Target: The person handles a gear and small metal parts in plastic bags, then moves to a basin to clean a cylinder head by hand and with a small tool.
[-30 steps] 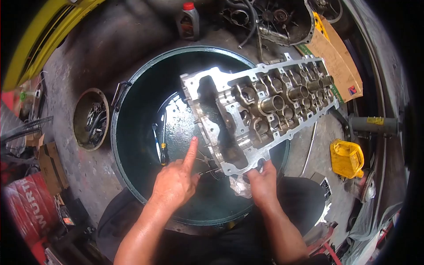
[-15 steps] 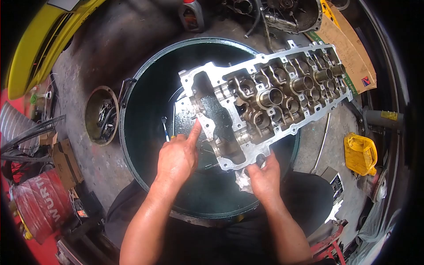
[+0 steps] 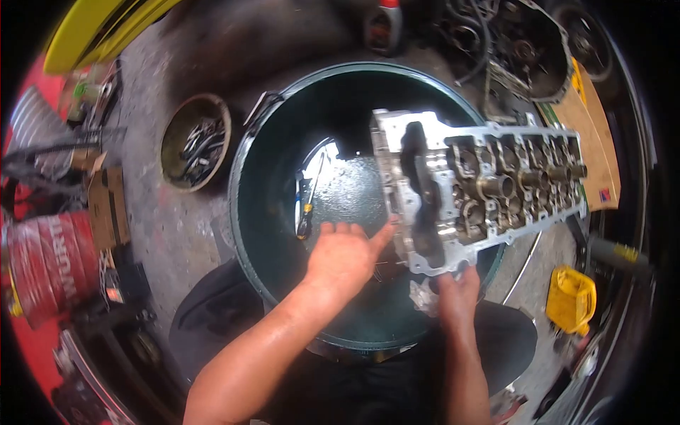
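A metal engine cylinder head point(image 3: 464, 191) is held tilted over the right side of a large dark green round tub point(image 3: 239, 234). My right hand point(image 3: 459, 294) grips its lower edge, thumb in front, with a crumpled whitish rag point(image 3: 423, 297) beside the fingers. My left hand point(image 3: 341, 258) is at the head's left end, palm down. One extended digit reaches the end face and appears to touch it; the other fingertips sit apart, over the tub. A yellow-and-black-handled screwdriver point(image 3: 305, 221) and a blue-and-white-handled tool point(image 3: 297, 198) lie in the tub's wet bottom.
Left of the tub stands a bowl point(image 3: 167, 152) of metal parts. A red drum point(image 3: 53, 262) and cardboard box point(image 3: 110, 205) are farther left. Behind are an oil bottle point(image 3: 382, 32) and a gearbox housing point(image 3: 528, 53). Flattened cardboard point(image 3: 598, 149) and a yellow jug point(image 3: 570, 301) lie right.
The cylinder head has turned so its left end face shows more, and sits farther right in view. My left hand has moved along with that end. The view has shifted too.
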Available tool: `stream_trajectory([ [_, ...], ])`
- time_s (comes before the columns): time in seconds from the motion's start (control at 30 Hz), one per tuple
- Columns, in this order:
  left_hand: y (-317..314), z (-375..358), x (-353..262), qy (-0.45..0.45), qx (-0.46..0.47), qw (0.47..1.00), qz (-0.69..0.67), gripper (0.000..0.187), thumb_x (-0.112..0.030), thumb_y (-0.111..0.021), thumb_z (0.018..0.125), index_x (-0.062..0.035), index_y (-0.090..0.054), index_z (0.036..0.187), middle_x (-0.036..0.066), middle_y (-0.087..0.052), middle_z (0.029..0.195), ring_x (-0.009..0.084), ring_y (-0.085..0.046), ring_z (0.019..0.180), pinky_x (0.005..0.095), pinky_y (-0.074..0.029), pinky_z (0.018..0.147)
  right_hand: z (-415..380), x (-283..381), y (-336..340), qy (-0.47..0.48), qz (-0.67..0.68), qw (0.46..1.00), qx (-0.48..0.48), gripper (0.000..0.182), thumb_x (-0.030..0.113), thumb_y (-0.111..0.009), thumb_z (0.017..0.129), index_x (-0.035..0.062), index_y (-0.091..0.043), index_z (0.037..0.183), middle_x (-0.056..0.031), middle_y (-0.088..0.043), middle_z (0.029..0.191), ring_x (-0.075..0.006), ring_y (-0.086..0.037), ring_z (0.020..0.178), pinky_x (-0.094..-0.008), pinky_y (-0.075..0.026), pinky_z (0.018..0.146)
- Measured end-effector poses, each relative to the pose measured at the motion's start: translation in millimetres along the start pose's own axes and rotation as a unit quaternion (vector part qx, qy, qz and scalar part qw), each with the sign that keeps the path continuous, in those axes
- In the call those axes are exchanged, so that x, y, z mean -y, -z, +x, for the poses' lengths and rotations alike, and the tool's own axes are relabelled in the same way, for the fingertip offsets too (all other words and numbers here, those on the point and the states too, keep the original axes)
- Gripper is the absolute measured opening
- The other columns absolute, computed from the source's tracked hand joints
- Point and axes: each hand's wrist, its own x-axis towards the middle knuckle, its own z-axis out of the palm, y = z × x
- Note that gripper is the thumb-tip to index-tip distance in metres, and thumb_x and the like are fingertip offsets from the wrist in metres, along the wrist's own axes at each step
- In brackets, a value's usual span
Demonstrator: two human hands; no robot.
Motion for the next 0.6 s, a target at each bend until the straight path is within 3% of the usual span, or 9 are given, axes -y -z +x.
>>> stream_trajectory([
  [0.13,1.1,-4.9,-9.6,0.028,0.009,0.999,0.020,0.060,-0.013,-0.052,0.088,-0.0234,-0.041,0.147,0.014,-0.064,0.099,0.0294,-0.060,0.098,0.0468,-0.043,0.093,1.3,-7.1,4.6,-0.004,0.029,1.000,-0.001,0.040,0.003,-0.065,0.085,0.0002,-0.051,0.123,-0.0091,-0.060,0.111,-0.0183,-0.061,0.093,-0.0310,-0.052,0.076],
  [0.3,9.4,-18.6,-19.1,0.018,0.052,0.998,0.020,0.061,-0.015,-0.052,0.090,-0.0120,-0.035,0.149,0.015,-0.065,0.105,0.0310,-0.059,0.101,0.0515,-0.038,0.099,4.6,-17.4,14.5,0.029,0.002,0.999,-0.020,0.036,0.010,-0.065,0.086,0.0011,-0.053,0.119,-0.0069,-0.062,0.106,-0.0164,-0.062,0.088,-0.0307,-0.051,0.073],
  [0.37,18.5,-22.1,-14.8,0.008,0.070,0.998,-0.006,0.060,-0.015,-0.052,0.091,-0.0119,-0.036,0.149,0.016,-0.065,0.105,0.0314,-0.059,0.101,0.0522,-0.038,0.098,5.2,-21.1,20.1,0.068,0.005,0.997,-0.025,0.031,0.014,-0.065,0.086,0.0041,-0.057,0.114,-0.0054,-0.064,0.097,-0.0144,-0.062,0.081,-0.0285,-0.050,0.068],
  [0.6,18.7,-36.9,-8.2,0.035,0.075,0.997,0.005,0.059,-0.014,-0.055,0.089,-0.0033,-0.039,0.145,0.017,-0.064,0.110,0.0321,-0.058,0.104,0.0558,-0.035,0.100,3.1,-16.8,20.7,0.057,-0.035,0.996,-0.060,0.027,0.014,-0.060,0.083,0.0058,-0.059,0.109,-0.0057,-0.065,0.090,-0.0147,-0.061,0.073,-0.0268,-0.049,0.063],
])
